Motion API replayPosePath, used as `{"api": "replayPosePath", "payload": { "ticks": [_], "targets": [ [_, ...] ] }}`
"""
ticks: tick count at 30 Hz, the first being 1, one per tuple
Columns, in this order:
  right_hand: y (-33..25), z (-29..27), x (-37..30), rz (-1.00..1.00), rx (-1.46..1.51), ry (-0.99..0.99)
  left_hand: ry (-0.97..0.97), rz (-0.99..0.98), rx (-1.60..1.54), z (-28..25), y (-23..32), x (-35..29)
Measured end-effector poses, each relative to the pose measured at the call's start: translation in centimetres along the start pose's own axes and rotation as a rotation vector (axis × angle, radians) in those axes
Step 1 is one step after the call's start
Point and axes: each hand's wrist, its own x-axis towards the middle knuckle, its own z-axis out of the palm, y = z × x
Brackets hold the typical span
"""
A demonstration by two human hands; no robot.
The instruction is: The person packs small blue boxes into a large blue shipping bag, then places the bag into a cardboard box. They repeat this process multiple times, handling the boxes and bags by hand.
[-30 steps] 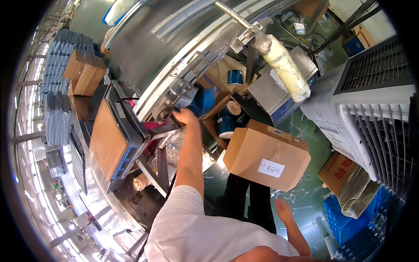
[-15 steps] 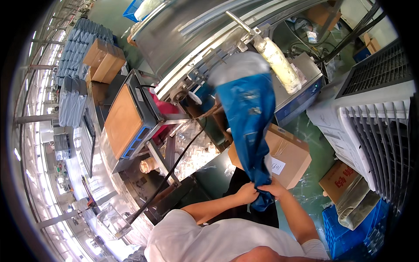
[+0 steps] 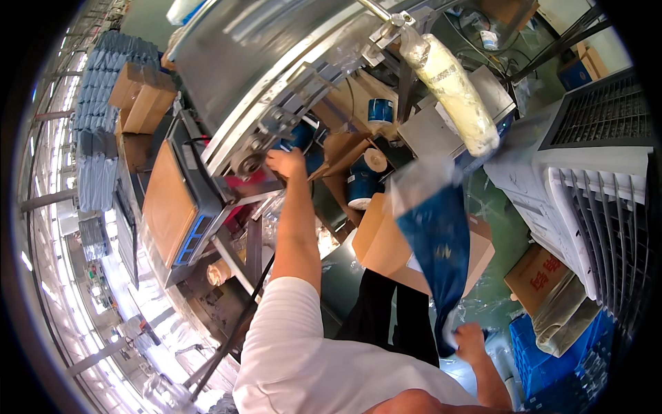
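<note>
Gathered at its lower end in my right hand [image 3: 471, 343], a long blue plastic bag [image 3: 441, 234] rises up and away from me. Its far end is clear, puffed out and blurred. My right fingers are closed around the bunched plastic. My left hand [image 3: 286, 163] reaches forward beside the roller [image 3: 248, 163] at the near end of a metal conveyor. Just past it is a blue wrapped item [image 3: 299, 136], partly hidden by the conveyor. The left fingertips are too small and covered to show whether they grip anything.
An open cardboard box [image 3: 386, 252] stands under the bag. Blue-labelled rolls [image 3: 362, 186] lie beyond it. A cream plastic-wrapped cylinder [image 3: 455, 96] juts out overhead. An air cooler [image 3: 586, 186] stands right, a tan-topped scale [image 3: 181, 200] left, and a blue crate [image 3: 534, 359] lower right.
My left hand has let go of the bag and stretched forward left to the conveyor end. My right hand has drawn the bag down and right, swinging its clear end lower.
</note>
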Motion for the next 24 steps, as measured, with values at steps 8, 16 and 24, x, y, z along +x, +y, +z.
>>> {"api": "replayPosePath", "payload": {
  "ticks": [8, 16, 24],
  "targets": [
    [-0.7, 5.0, -2.9, 0.018, -0.054, -0.484, -0.458, 0.141, 0.299, 1.7, 0.8, 5.8],
    [-0.9, 5.3, 0.4, 0.128, 0.067, -0.34, -0.427, 0.505, 0.607, 8.5, 1.1, 8.4],
    [0.1, 4.6, 1.8, 0.131, 0.091, -0.321, -0.255, -0.012, -0.221, 13.8, -11.0, 13.2]
  ]
}}
